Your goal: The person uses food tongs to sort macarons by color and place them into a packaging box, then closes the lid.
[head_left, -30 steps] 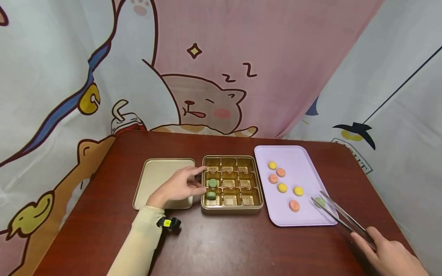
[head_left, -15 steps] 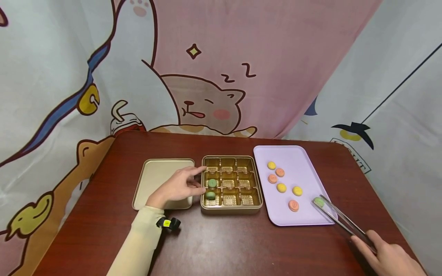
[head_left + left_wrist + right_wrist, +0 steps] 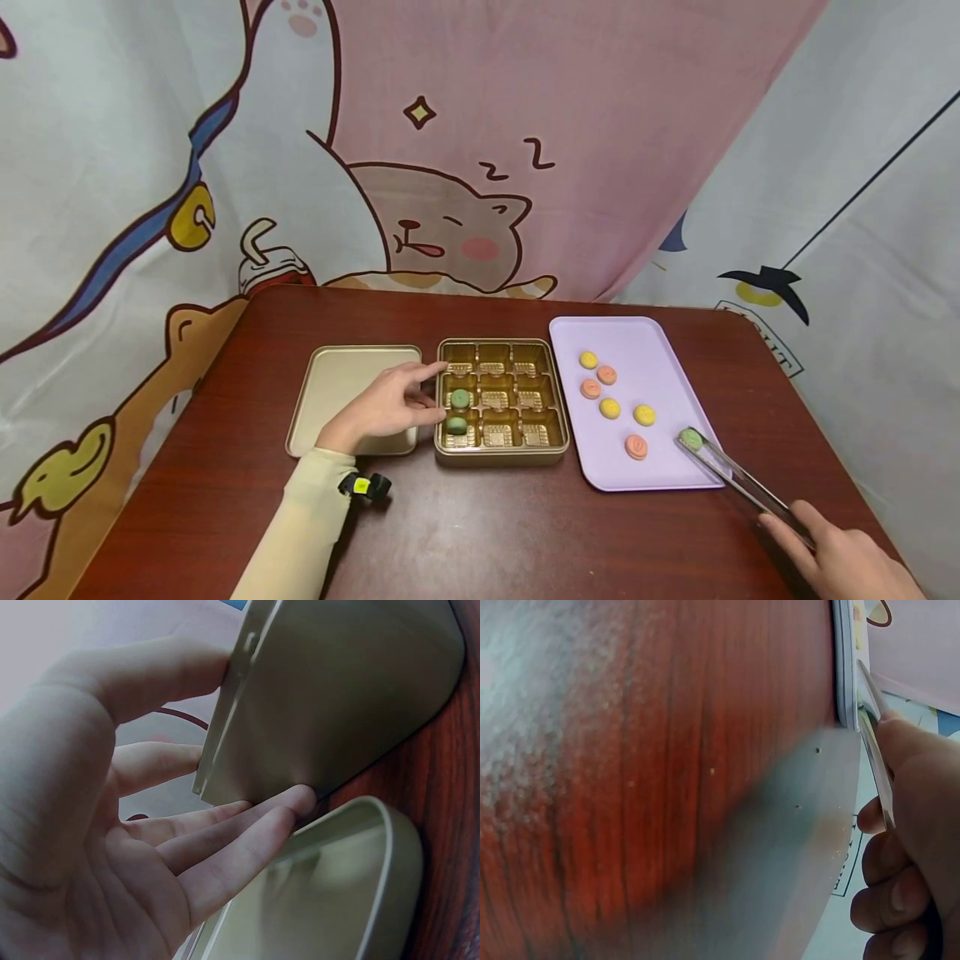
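My left hand (image 3: 386, 404) touches the left side of a gold box (image 3: 502, 458) divided into compartments, its fingers lightly bent along rim and outer wall in the left wrist view. Two green macarons (image 3: 460, 399) sit in the box's left column, in the middle and front compartments. My right hand (image 3: 843, 550) grips metal tongs (image 3: 738, 487). Their tips close around a green macaron (image 3: 691, 439) at the front right of the lilac tray (image 3: 682, 358). In the right wrist view, curled fingers (image 3: 889, 896) wrap the tongs' handle end.
Yellow macarons (image 3: 644, 415) and pink macarons (image 3: 636, 447) lie scattered on the tray. A flat gold lid (image 3: 330, 375) rests left of the box, partly under my left hand. Behind the brown table (image 3: 480, 525) hangs a printed curtain (image 3: 637, 125).
The tongs' arms have drawn together around the green macaron on the tray. My left hand stays at the box.
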Action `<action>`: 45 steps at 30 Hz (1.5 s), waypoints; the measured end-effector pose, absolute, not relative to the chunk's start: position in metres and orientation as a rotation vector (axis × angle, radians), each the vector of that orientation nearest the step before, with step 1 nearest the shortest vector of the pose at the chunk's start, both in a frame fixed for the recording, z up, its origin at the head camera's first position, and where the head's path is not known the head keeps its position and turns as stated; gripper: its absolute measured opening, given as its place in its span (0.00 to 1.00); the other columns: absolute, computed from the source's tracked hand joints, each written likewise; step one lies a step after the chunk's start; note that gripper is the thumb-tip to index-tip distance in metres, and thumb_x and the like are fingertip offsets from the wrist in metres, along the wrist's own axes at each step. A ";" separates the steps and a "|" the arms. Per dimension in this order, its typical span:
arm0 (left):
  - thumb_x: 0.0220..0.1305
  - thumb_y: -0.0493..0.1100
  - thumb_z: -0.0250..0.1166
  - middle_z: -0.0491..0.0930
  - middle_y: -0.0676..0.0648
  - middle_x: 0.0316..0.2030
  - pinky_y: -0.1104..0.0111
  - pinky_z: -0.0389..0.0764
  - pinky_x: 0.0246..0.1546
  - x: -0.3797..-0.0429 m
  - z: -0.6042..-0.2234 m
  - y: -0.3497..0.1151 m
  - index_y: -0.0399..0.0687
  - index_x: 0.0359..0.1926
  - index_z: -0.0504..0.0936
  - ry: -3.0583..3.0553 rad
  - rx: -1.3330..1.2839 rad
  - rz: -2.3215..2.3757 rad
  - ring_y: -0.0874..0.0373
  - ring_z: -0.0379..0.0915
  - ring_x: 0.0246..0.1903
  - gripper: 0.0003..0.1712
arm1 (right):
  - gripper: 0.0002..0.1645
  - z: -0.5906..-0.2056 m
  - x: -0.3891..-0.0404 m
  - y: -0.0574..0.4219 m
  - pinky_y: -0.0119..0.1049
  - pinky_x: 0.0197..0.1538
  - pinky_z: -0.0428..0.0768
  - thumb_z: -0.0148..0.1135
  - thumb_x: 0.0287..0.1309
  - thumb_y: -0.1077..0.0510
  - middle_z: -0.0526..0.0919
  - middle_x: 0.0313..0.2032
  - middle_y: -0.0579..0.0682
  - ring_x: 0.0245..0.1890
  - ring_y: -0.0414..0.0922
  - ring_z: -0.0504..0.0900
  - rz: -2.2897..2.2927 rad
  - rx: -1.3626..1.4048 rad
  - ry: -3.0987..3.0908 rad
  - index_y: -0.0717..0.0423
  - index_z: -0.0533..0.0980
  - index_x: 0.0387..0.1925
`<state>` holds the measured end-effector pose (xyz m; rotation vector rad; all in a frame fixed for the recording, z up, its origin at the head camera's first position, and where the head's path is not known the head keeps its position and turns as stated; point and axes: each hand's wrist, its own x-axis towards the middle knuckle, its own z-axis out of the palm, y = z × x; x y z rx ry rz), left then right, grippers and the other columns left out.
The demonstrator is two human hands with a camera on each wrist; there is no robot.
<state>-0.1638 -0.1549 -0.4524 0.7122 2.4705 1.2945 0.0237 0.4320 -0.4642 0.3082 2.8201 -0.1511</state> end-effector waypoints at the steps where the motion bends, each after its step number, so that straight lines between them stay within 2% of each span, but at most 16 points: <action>1: 0.64 0.42 0.77 0.69 0.32 0.67 0.75 0.88 0.46 -0.164 -0.452 -0.155 0.44 0.80 0.65 2.470 0.710 1.295 0.58 0.86 0.42 0.47 | 0.35 -0.463 0.023 0.431 0.37 0.22 0.66 0.50 0.74 0.26 0.63 0.18 0.48 0.17 0.43 0.68 -0.150 0.304 2.818 0.55 0.67 0.37; 7: 0.64 0.42 0.77 0.70 0.31 0.66 0.74 0.88 0.45 -0.163 -0.451 -0.156 0.43 0.79 0.65 2.457 0.713 1.312 0.57 0.86 0.43 0.47 | 0.35 -0.460 0.023 0.427 0.38 0.22 0.67 0.47 0.75 0.26 0.64 0.18 0.47 0.18 0.43 0.69 -0.140 0.301 2.814 0.54 0.67 0.36; 21: 0.64 0.42 0.76 0.72 0.36 0.62 0.74 0.88 0.46 -0.163 -0.454 -0.154 0.45 0.80 0.65 2.445 0.712 1.321 0.57 0.86 0.43 0.47 | 0.31 -0.468 0.025 0.428 0.37 0.21 0.63 0.51 0.75 0.28 0.62 0.17 0.46 0.16 0.42 0.67 -0.140 0.307 2.900 0.52 0.67 0.35; 45: 0.64 0.41 0.77 0.72 0.36 0.64 0.73 0.88 0.46 -0.163 -0.453 -0.155 0.46 0.80 0.65 2.434 0.698 1.331 0.57 0.86 0.44 0.47 | 0.33 -0.454 0.015 0.413 0.37 0.21 0.66 0.47 0.76 0.28 0.64 0.18 0.48 0.18 0.43 0.68 -0.252 0.319 2.878 0.55 0.69 0.40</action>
